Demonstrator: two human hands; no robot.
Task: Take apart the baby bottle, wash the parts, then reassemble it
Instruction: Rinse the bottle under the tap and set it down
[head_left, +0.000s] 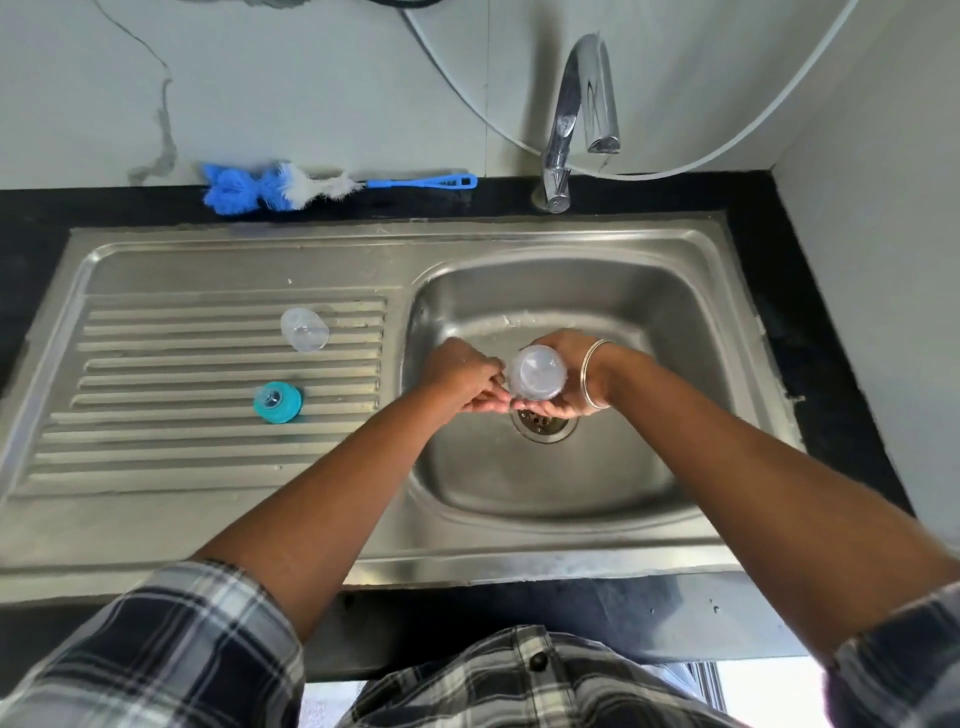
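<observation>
While held over the sink (649, 270), clear bottle (536, 372) in right hand's (563, 379) clasp, left hand (462, 376) pinched together beside it.

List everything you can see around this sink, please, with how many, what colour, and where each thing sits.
Bottle brush: one, blue and white, lying on the black counter behind the drainboard.
Tap: one, chrome, behind the basin.
Sink: one, steel, with a ribbed drainboard on the left and a basin on the right.
Clear cap: one, transparent, lying on the drainboard.
Teal ring with teat: one, teal, on the drainboard nearer the person.
Bottle body: one, clear, held over the drain.
Bangle: one, silver, on the right wrist.
Hands: two; left hand touches the bottle, right hand grips it; plaid sleeves.
</observation>
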